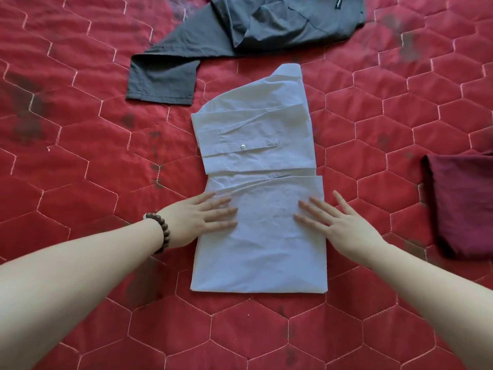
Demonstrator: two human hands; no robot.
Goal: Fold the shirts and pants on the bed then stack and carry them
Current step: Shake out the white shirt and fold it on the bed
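Observation:
A pale blue shirt (pixel 260 161) lies folded into a long narrow strip in the middle of the red quilted bed (pixel 80 161), its sleeve with a buttoned cuff laid across it. My left hand (pixel 200 218) rests flat on the shirt's lower left part, fingers straight. My right hand (pixel 333 222) presses flat on the lower right part. Dark grey pants (pixel 240 30) lie crumpled and unfolded at the far side of the bed. A folded maroon garment (pixel 464 206) sits at the right edge.
A bead bracelet (pixel 160 231) is on my left wrist. Dark stains mark the quilt in several spots. Bare quilt stretches to the left of the shirt and in front of it.

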